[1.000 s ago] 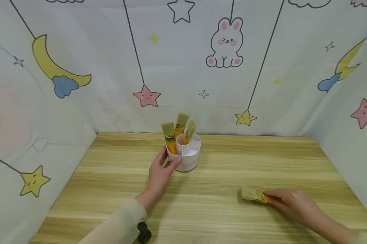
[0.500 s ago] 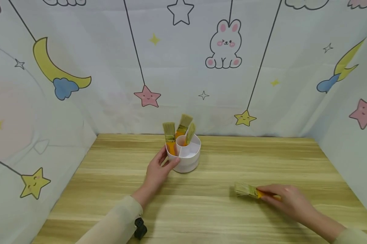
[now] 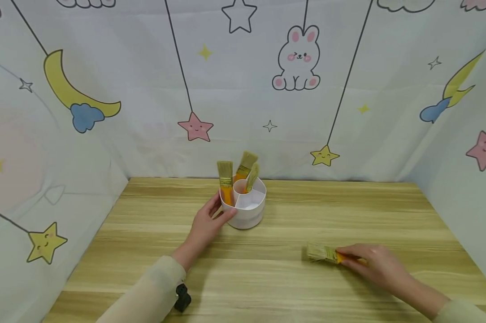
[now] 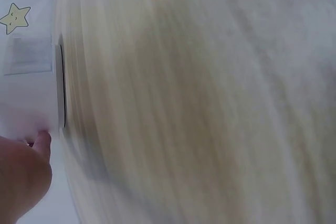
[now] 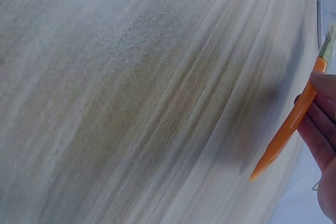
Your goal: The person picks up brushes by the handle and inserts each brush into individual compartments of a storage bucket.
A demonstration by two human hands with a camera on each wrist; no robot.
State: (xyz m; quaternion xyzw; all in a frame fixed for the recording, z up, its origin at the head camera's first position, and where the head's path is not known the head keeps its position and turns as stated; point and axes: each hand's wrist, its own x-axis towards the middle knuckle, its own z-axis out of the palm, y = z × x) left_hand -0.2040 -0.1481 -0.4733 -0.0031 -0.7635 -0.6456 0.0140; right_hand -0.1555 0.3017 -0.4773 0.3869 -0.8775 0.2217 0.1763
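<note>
A white divided caddy (image 3: 247,220) stands near the back of the table, holding several upright paintbrushes. My left hand (image 3: 204,226) grips its left side, thumb in front and fingers behind. One paintbrush (image 3: 225,179) leans in the left compartment, another (image 3: 248,163) at the back, and a third (image 3: 253,176) in the round centre cup. The front right compartment shows bare. My right hand (image 3: 376,264) pinches the orange handle of a separate paintbrush (image 3: 319,252), bristles pointing left, low over the table. In the right wrist view, this brush's handle (image 5: 291,121) tilts between thumb and fingers.
The wood-grain table (image 3: 283,287) spreads around both hands. A white cloth (image 3: 154,148) printed with stars, moons and a rabbit hangs behind and along both sides. A small black device (image 3: 182,298) sits at the left sleeve cuff.
My right hand has moved left and slightly away from me with its paintbrush. The caddy has turned a little under my left hand, its brushes and dividers shifting in view.
</note>
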